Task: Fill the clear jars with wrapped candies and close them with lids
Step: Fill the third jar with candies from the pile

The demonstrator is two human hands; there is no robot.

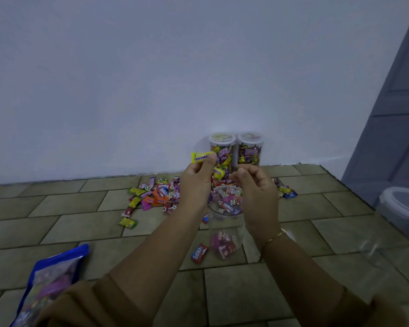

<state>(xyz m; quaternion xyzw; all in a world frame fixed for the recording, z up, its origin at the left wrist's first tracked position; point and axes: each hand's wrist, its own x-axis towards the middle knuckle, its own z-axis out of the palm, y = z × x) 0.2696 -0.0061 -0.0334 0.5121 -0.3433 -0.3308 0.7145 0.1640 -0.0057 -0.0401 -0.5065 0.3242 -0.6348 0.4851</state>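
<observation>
An open clear jar (224, 232) stands on the tiled floor between my forearms, with a few wrapped candies at its bottom. My left hand (196, 182) is raised above it and pinches a yellow Mentos candy (200, 157). My right hand (255, 185) hovers over the jar's mouth with fingers curled; whether it holds anything is hidden. Two filled jars (222, 149) (250, 149) with lids on stand against the wall behind. A pile of loose candies (156, 194) lies left of the open jar.
A blue candy bag (50, 279) lies at the lower left. A red Relaxa candy (199, 253) sits beside the jar. Another clear container with a lid (401, 208) is at the right edge, next to a grey door (392, 114). More candies (285, 191) lie at the right.
</observation>
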